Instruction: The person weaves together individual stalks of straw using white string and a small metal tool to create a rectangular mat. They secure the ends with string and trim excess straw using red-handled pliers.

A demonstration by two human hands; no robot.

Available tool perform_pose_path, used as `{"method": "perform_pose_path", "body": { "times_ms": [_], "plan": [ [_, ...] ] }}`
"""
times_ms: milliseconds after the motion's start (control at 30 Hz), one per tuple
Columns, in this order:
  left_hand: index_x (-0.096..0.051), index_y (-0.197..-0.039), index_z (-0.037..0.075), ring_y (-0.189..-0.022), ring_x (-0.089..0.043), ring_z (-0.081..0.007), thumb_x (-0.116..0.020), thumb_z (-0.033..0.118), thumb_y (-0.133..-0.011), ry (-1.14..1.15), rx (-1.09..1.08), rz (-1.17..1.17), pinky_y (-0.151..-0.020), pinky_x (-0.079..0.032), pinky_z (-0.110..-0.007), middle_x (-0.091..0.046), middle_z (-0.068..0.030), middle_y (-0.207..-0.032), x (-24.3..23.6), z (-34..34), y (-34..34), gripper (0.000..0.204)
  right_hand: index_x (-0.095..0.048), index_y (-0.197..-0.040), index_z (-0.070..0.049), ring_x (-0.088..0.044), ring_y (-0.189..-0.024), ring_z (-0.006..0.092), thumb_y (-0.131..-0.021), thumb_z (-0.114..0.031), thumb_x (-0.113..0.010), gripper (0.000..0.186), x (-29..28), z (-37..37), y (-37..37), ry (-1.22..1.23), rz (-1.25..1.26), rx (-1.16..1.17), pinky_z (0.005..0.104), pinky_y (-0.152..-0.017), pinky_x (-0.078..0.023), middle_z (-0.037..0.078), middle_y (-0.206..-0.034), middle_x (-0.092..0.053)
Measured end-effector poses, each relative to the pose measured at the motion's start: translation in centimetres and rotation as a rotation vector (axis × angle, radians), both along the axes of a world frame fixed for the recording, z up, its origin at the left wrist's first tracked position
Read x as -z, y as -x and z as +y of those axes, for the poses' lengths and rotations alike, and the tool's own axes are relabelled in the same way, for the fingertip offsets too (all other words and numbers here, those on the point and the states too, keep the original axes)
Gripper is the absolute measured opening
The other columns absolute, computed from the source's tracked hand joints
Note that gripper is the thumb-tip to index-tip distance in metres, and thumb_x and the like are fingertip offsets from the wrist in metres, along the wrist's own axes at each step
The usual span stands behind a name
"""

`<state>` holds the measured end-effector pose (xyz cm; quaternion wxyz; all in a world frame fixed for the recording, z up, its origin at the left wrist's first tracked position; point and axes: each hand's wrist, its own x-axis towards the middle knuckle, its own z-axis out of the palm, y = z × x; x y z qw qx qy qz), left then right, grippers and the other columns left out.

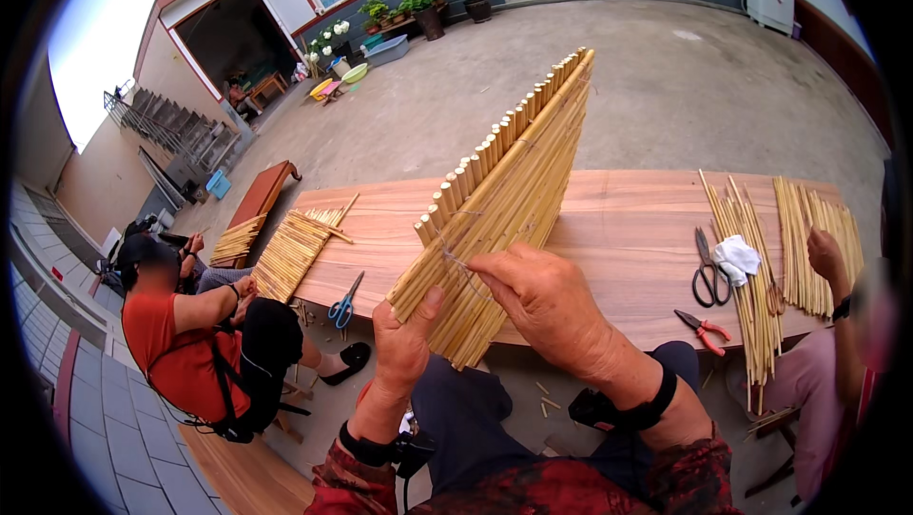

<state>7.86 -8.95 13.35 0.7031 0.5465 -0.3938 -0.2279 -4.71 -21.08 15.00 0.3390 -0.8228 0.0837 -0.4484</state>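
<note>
A mat of straight yellow stalks (533, 196), bound side by side, stands tilted above the table in front of me. Along its upper left edge the cut stalk ends stick out past a long lengthwise stalk. My left hand (403, 344) grips the near lower corner, with the thumb on the front face. My right hand (556, 308) is closed in a pinch against the mat, at a thin string (449, 252) looped around the edge stalks. The exact hold of the fingertips on the string is partly hidden.
On the wooden table (637, 230) lie blue-handled scissors (343, 304), black scissors (709, 277), red-handled pliers (702, 327), a white cloth (737, 256) and loose stalks (749, 306). Seated people work on other stalk mats at left (302, 256) and right (820, 247).
</note>
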Motion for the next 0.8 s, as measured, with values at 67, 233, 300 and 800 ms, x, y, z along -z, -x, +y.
{"method": "perform_pose_path", "body": {
  "times_ms": [67, 233, 300, 800],
  "plan": [
    [-0.052, -0.112, -0.003, -0.093, -0.055, -0.0138, -0.057, 0.013, -0.084, 0.007, 0.001, 0.0, -0.081, -0.043, -0.027, -0.058, -0.0076, -0.103, 0.0, 0.0, 0.0, 0.032, -0.059, -0.091, -0.005, -0.057, -0.069, 0.0303, -0.079, -0.007, -0.054, 0.013, -0.1, 0.0, 0.0, 0.007, -0.006, 0.001, 0.0376, -0.06, -0.046, 0.013, -0.072, -0.055],
    [-0.052, -0.111, -0.003, -0.092, -0.055, -0.0136, -0.057, 0.013, -0.084, -0.011, -0.011, -0.015, -0.081, -0.043, -0.026, -0.058, -0.0074, -0.103, -0.1, 0.0, 0.1, 0.032, -0.059, -0.09, -0.005, -0.057, -0.069, 0.0307, -0.079, -0.008, -0.054, 0.012, -0.2, -0.1, 0.2, 0.011, 0.02, 0.001, 0.0379, -0.06, -0.046, 0.013, -0.072, -0.055],
    [-0.052, -0.111, -0.003, -0.092, -0.055, -0.0135, -0.057, 0.012, -0.084, -0.008, -0.016, -0.014, -0.08, -0.043, -0.026, -0.059, -0.0074, -0.102, -0.3, 0.0, 0.2, 0.031, -0.059, -0.09, -0.005, -0.057, -0.068, 0.0307, -0.079, -0.008, -0.054, 0.012, 0.0, -0.2, 0.1, 0.015, 0.008, 0.0, 0.0379, -0.06, -0.046, 0.013, -0.072, -0.055],
    [-0.045, -0.119, -0.005, -0.109, -0.05, -0.0246, -0.055, 0.002, -0.081, -0.021, 0.057, -0.45, -0.09, -0.039, -0.032, -0.052, -0.0183, -0.117, 0.4, -0.4, 4.5, 0.04, -0.059, -0.092, -0.004, -0.052, -0.06, 0.0268, -0.074, 0.001, -0.057, 0.019, -0.4, -0.7, 6.2, 0.142, 0.138, -0.023, 0.0335, -0.053, -0.042, 0.011, -0.068, -0.051]
  ]
}}
